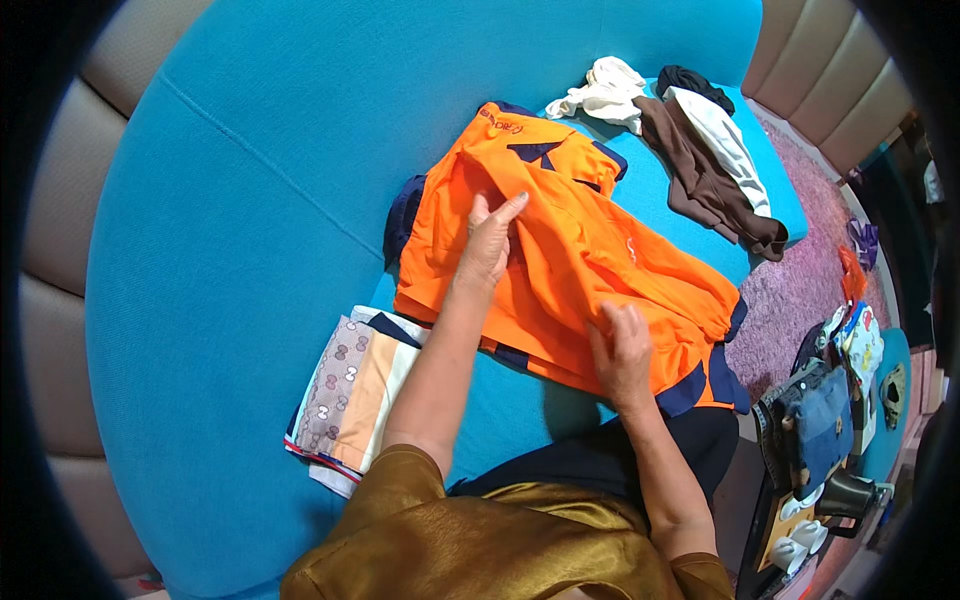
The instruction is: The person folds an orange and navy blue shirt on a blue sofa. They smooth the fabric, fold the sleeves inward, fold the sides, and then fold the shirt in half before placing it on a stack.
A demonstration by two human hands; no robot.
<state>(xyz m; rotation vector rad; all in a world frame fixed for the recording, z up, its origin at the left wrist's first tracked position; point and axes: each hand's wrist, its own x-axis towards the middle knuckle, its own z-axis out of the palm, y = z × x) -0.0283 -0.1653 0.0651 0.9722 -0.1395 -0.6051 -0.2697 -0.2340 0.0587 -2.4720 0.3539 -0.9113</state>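
An orange jacket (555,247) with dark navy trim lies spread across the blue sofa seat before me, its front layers rumpled. My left hand (491,236) is over the middle of the jacket, thumb and fingers apart, with the thumb against a raised fold. Nearer my lap, my right hand (624,349) has its fingertips closed on the orange cloth; exactly how much it grips is hidden. A stack of folded clothes (360,390), with patterned, peach and white pieces showing, lies beside my left forearm.
The blue sofa (240,300) curves along the left and top. Loose white (611,90), brown (690,172) and black clothes (694,86) lie at the far end. On the right stand folded jeans (817,420), white cups (791,551) and a dark kettle (847,495). A pink rug (787,300) covers the floor.
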